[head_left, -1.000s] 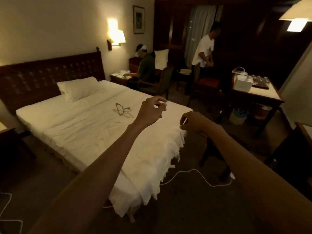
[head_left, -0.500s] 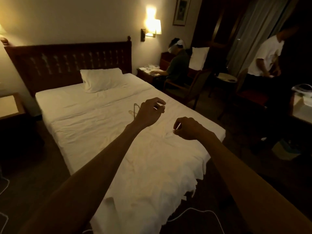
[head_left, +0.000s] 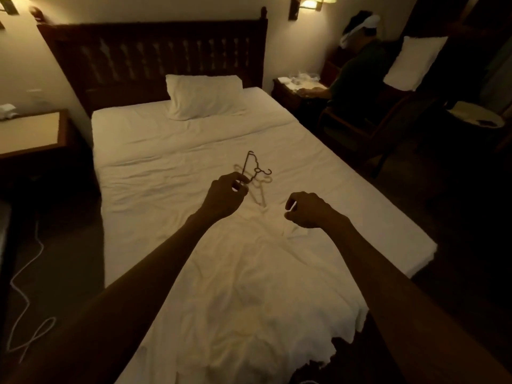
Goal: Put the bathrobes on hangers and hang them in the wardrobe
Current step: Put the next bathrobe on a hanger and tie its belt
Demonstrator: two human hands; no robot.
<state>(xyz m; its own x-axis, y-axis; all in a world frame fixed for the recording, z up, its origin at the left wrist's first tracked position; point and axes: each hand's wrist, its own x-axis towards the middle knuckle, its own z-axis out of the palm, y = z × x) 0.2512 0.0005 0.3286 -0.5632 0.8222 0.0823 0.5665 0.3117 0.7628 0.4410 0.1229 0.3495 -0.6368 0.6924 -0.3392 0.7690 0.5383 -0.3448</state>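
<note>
I'm fetching the wire hanger (head_left: 253, 169) mid-bed (head_left: 155, 151): my left hand (head_left: 225, 196) pinches its end. My right hand (head_left: 309, 209) is curled around a small white thing beside it. Next I'd lift the hanger clear and find a bathrobe.

No legible text, labels, brand marks, numbers or signs anywhere in view. Dim lighting; surfaces too dark or blurred for reading.
</note>
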